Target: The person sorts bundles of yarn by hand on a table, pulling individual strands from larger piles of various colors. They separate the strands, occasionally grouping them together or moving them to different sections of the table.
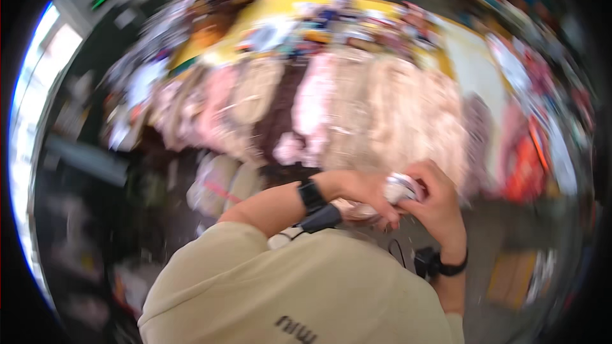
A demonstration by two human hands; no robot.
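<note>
Fingers (382,207) of left hand (363,194) curled around small crumpled white bundle (400,188), gripping from below and left. Right hand (437,200) closed over same bundle from right, thumb on top. Bundle pinched between both hands, close to chest, above beige sleeve (274,280). Black band (311,195) on left wrist, black strap (451,270) on right. Beyond hands, blurred row of pale pink and cream garments (357,108) hanging side by side, yellow surface (280,6) behind. Picture smeared throughout; what bundle consists of not readable.
</note>
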